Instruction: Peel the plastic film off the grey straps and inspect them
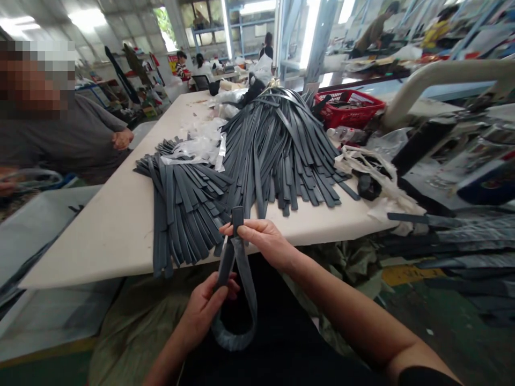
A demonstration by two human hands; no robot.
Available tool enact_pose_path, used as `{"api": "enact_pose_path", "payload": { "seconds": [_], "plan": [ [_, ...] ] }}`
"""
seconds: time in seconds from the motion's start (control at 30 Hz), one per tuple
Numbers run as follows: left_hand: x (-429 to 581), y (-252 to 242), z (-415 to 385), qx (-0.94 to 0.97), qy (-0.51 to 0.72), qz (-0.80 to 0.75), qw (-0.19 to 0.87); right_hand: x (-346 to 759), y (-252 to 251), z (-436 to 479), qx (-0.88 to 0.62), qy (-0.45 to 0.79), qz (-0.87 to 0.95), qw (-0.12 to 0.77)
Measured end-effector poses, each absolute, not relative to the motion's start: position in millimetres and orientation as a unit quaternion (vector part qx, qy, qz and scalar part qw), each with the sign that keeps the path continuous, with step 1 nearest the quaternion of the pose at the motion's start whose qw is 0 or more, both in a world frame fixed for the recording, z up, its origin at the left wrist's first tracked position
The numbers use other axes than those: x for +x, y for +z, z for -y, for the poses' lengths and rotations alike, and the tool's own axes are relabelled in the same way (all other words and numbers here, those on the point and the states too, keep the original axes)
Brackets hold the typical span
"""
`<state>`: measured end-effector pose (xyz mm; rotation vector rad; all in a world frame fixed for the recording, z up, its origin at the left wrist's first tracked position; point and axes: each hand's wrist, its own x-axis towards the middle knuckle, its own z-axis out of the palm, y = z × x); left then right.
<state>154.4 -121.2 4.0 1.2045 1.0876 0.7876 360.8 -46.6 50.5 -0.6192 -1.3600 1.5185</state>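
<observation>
In front of my body hangs a dark grey strap (pixel 248 284), bent into a loop, with what looks like thin clear film around its lower part. My right hand (pixel 265 239) pinches it near its upper end between thumb and fingers. Lower down and to the left, my left hand (pixel 203 303) is closed on the strap's other length. Just beyond my hands, a smaller pile of similar straps (pixel 185 206) fans over the table's front edge. A larger bundle of straps (pixel 277 150) spreads out behind it, to the right.
Crumpled clear plastic (pixel 201 142) lies over the smaller pile on the pale table (pixel 100 230). A red basket (pixel 350 110) and a plastic bottle (pixel 346 134) stand at the back right. White cloth scraps (pixel 372 166) lie near a machine. A co-worker (pixel 92 126) is at the left.
</observation>
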Motion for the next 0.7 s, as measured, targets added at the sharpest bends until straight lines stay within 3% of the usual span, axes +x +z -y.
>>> {"api": "enact_pose_path", "payload": {
  "seconds": [0.2, 0.4, 0.7],
  "plan": [
    [176.9, 21.2, 100.7, 0.455, 0.476, -0.487, 0.574, 339.9, 46.4, 61.5, -0.274, 0.539, 0.638, 0.477],
    [187.1, 24.6, 112.2, 0.570, 0.357, -0.474, 0.568, 345.4, 48.5, 63.5, -0.292, 0.511, 0.612, 0.529],
    [173.5, 25.8, 126.1, 0.491, 0.376, -0.475, 0.626, 346.0, 47.6, 56.3, -0.283, 0.542, 0.563, 0.556]
  ]
}}
